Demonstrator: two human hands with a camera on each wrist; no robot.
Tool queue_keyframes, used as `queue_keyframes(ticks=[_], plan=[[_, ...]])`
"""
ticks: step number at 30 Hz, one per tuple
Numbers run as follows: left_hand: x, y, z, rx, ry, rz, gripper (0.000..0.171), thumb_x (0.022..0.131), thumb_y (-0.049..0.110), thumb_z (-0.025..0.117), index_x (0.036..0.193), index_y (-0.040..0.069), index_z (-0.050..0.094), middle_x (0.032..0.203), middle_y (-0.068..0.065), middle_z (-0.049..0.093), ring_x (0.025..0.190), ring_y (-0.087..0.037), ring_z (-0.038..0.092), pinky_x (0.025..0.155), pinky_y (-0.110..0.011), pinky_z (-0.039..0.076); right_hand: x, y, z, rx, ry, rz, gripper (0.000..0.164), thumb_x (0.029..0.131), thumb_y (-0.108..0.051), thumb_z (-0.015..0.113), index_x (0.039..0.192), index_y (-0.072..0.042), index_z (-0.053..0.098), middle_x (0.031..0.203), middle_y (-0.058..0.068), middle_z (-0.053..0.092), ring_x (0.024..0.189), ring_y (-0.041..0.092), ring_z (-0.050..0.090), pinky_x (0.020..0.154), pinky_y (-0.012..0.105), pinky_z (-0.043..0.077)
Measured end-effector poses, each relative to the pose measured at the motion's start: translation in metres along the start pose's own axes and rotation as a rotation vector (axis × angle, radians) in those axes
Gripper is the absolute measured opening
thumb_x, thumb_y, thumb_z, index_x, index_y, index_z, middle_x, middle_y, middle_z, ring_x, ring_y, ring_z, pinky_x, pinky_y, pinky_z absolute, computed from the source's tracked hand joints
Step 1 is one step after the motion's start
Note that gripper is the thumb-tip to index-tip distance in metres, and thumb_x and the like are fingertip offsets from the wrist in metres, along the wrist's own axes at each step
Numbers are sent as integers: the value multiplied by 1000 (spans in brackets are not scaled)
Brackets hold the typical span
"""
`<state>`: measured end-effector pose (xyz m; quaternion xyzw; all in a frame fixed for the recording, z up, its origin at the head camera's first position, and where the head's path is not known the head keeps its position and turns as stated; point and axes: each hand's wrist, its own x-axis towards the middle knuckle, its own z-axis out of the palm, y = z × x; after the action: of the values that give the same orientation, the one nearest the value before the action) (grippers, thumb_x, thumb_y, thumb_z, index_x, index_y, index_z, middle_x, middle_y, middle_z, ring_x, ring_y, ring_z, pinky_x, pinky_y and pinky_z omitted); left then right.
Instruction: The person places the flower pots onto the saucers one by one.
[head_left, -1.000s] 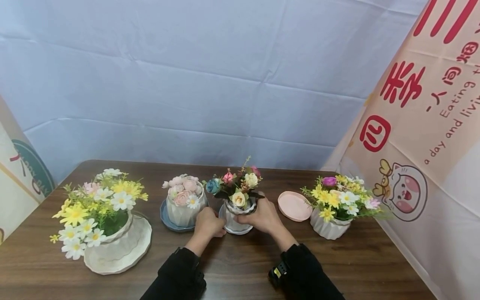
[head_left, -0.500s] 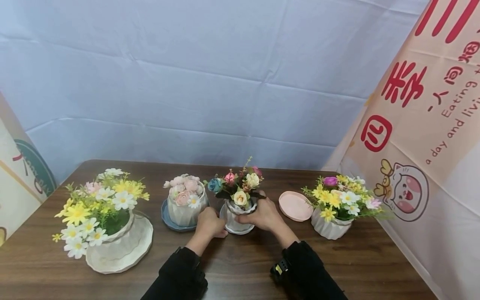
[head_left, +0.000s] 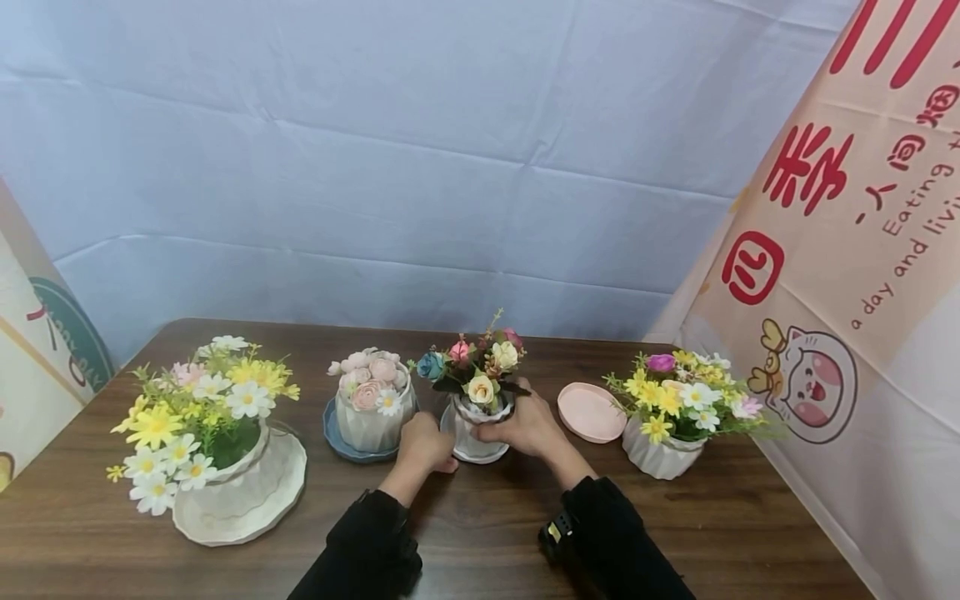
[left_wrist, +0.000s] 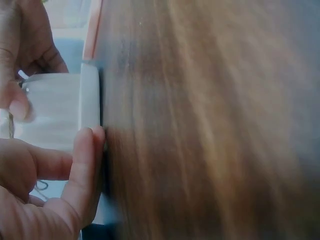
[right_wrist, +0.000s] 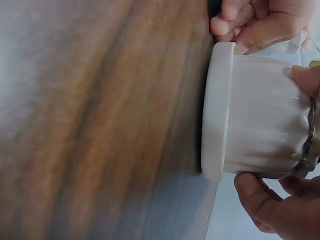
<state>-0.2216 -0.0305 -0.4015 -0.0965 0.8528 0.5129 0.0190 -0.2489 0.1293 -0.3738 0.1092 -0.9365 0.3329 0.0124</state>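
The left hand point(head_left: 423, 443) was at the near left edge of the small white ceramic-looking saucer point(right_wrist: 217, 112), its thumb and bent fingers pinching the rim just above the dark brown wood-grain table point(head_left: 480, 533); the right hand point(head_left: 528, 427) gripped the small white fluted ceramic-looking flowerpot point(right_wrist: 267, 115) high on its wall, thumb across the near face and fingers curled round the right side; the flowerpot stood upright on the saucer, between the two hands, and bore a bunch of blue, pink and cream flowers point(head_left: 481, 388); the saucer's raised edge hid the base, so how squarely it sat could not be told.

A tug on the rim by the left hand, with the flowerpot held, might have slid the saucer off-centre or tilted it; so high a grip could have tipped the flowerpot, since the blooms spread past its mouth and probably made it top-heavy; the glossy wall might have let the thumb slip; an outward swing of the left knuckles could have jostled the round blue saucer point(head_left: 341, 442) just beside them, along with the white fluted pot of pale pink blooms point(head_left: 372, 425) on it.
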Motion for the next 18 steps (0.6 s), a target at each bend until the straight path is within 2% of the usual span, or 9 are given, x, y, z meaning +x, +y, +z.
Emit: queue_keyframes(ticks=[3, 7, 10, 13, 18], plan=[[3, 1, 4, 36, 22, 9, 9, 70, -2, 49, 76, -5, 54, 63, -16, 54, 36, -14, 53, 39, -24, 46, 4, 1, 0, 9, -10, 6, 90, 50, -43, 78, 123, -5, 39, 112, 10, 46, 101, 26, 47, 78, 37, 42], [9, 2, 8, 150, 65, 22, 11, 69, 1, 53, 77, -5, 57, 72, -18, 57, 51, -20, 58, 53, -31, 49, 11, 1, -1, 37, -16, 11, 88, 51, -39, 79, 123, -6, 40, 113, 11, 44, 102, 28, 45, 81, 39, 41], [14, 3, 10, 192, 104, 33, 11, 68, 3, 55, 76, -4, 58, 78, -19, 58, 61, -25, 58, 62, -34, 48, 16, 0, -1, 66, -16, 33, 89, 51, -36, 80, 124, -6, 39, 116, 12, 43, 104, 29, 44, 82, 40, 40], [17, 4, 13, 158, 126, 22, 10, 66, 1, 55, 74, -4, 58, 78, -21, 58, 56, -24, 58, 60, -33, 49, 21, 0, -1, 93, -27, 55, 87, 52, -33, 79, 125, -7, 39, 117, 11, 42, 104, 27, 44, 81, 39, 40], [19, 5, 15, 62, 123, -6, 9, 66, -2, 51, 74, -3, 56, 73, -23, 58, 38, -15, 54, 48, -26, 48, 28, 1, 0, 129, -34, 52, 84, 53, -28, 79, 123, -6, 39, 115, 10, 43, 102, 26, 45, 81, 38, 40]])
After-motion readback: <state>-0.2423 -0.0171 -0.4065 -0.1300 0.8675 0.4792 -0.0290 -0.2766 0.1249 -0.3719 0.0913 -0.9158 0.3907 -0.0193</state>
